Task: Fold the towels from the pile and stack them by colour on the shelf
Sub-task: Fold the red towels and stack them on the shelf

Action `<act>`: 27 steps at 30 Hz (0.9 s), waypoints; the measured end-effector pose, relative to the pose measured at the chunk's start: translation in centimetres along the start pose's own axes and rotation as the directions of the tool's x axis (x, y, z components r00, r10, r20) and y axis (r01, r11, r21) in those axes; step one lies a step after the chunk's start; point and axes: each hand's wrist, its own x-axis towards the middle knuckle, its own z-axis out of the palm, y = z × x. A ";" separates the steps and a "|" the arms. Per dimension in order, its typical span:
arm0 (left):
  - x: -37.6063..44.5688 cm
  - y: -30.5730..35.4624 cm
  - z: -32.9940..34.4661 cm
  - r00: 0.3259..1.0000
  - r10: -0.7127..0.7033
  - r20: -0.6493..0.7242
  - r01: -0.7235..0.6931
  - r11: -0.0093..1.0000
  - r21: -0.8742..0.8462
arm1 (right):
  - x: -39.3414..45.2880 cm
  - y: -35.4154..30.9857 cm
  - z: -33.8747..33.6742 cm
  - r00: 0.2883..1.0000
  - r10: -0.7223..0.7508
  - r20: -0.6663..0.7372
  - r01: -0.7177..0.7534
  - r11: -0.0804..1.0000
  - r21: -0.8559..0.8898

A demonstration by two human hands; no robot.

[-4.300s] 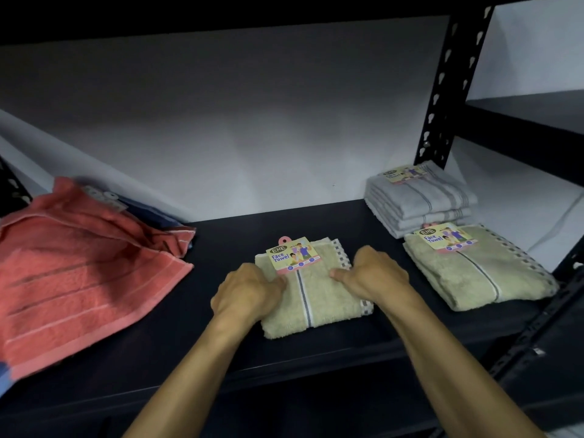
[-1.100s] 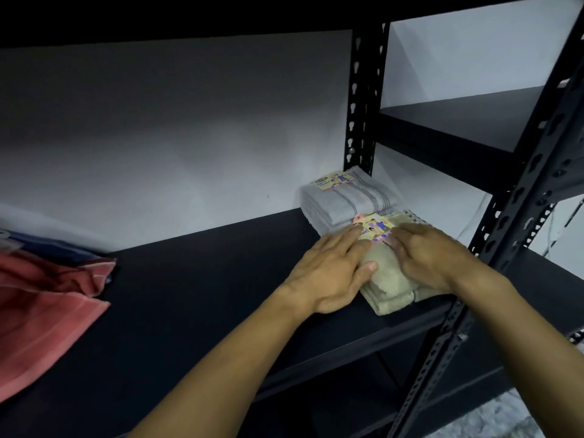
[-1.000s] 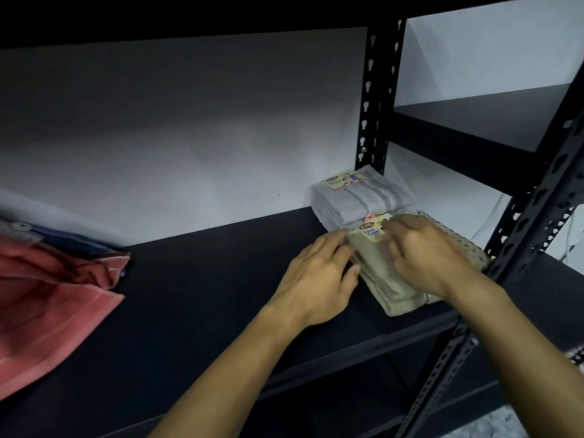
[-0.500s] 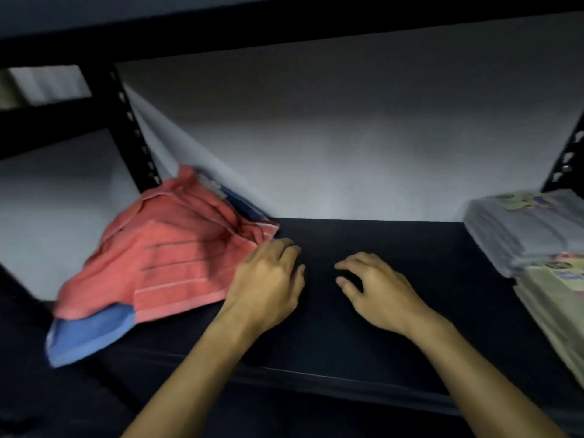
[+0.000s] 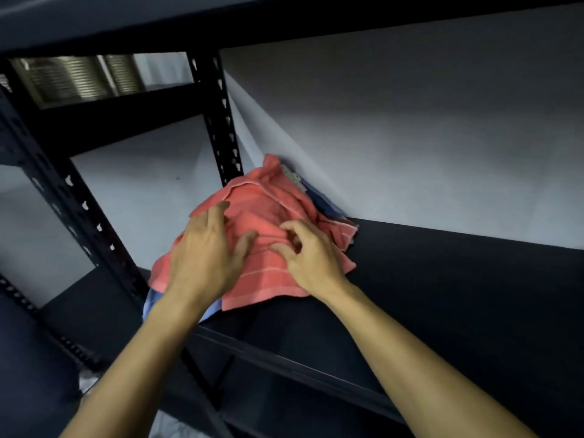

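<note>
Both hands lie on the crumpled coral terry towel (image 5: 268,216): left hand (image 5: 205,254) flat and open, right hand (image 5: 311,257) loosely curled, nothing gripped yet

- Both hands are down on the pile at the left end of the dark shelf (image 5: 442,279).
- The left hand (image 5: 205,257) lies flat on the red towel (image 5: 262,200), fingers spread.
- The right hand (image 5: 311,257) touches the same towel with loosely bent fingers.
- A blue towel (image 5: 151,303) peeks out underneath, by the black upright post (image 5: 221,121).
- A pale wall (image 5: 410,121) stands behind.
</note>
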 end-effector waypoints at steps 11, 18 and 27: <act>-2.4 -0.7 0.7 0.841 0.541 0.023 -0.536 0.825 0.178 | 3.8 -2.9 -3.9 0.978 -0.084 -0.188 0.124 0.970 0.211; -0.7 0.0 1.1 0.755 0.608 -0.245 -0.548 0.791 0.273 | 5.2 -3.2 -7.5 0.964 0.225 -0.140 -0.140 0.882 0.450; 3.0 6.1 -2.3 0.945 0.206 -0.254 -0.288 0.893 -0.346 | 5.4 -1.0 -10.1 0.855 0.504 0.126 -0.498 0.728 0.471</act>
